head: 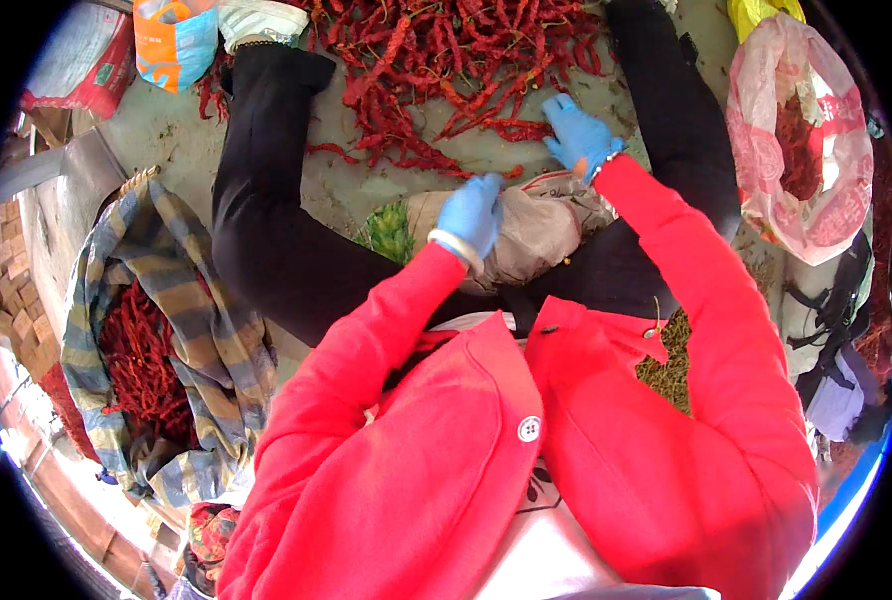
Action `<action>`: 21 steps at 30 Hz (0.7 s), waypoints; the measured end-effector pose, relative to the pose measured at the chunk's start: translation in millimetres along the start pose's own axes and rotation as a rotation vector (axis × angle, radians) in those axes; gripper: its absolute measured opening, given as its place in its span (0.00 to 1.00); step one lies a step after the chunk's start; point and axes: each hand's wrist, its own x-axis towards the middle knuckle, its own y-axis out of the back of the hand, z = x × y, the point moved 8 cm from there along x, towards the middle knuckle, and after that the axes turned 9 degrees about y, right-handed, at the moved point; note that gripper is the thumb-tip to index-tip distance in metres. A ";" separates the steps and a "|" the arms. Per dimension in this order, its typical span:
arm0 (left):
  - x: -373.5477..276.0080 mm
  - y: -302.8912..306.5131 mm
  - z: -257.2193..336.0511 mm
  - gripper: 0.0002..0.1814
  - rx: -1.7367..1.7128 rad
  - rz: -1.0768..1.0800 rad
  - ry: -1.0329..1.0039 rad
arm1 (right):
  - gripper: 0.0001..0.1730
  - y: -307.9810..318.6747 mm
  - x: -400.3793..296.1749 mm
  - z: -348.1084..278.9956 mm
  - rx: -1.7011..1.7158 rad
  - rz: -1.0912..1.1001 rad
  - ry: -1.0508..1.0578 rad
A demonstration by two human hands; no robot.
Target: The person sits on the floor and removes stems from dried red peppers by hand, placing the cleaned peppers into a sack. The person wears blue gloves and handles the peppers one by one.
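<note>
Both of my hands wear blue gloves. My left hand (470,214) hovers over a pale sack (528,232) lying between my legs, its fingers curled and pointing away from me. Just beyond those fingertips lies the tip of a red chilli (516,172); whether they grip anything is hidden. Farther forward, my right hand (577,136) has thumb and fingers apart, at the near right edge of a large pile of dried red chillies (453,52). A few chillies (519,130) lie right beside its fingers, and I see nothing held in it.
A checked cloth sack (221,322) holding red chillies (142,352) stands at left. At right is a pink-white plastic bag (753,127) with chillies inside. An orange-and-blue bag (176,45) sits at the upper left. My legs (266,172) flank the pile. A person's patterned headwear (212,529) shows at lower left.
</note>
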 end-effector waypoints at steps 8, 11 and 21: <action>25.5 27.6 -24.0 0.12 -0.112 0.100 0.144 | 0.15 -48.7 -3.3 -45.6 0.018 -0.177 0.131; 16.7 54.8 -43.9 0.09 -0.414 0.187 0.201 | 0.16 2.6 -36.5 -33.9 0.282 -0.037 0.160; 64.0 20.2 -9.9 0.16 -0.127 0.209 0.004 | 0.16 143.9 -199.2 119.8 2.067 0.840 -0.093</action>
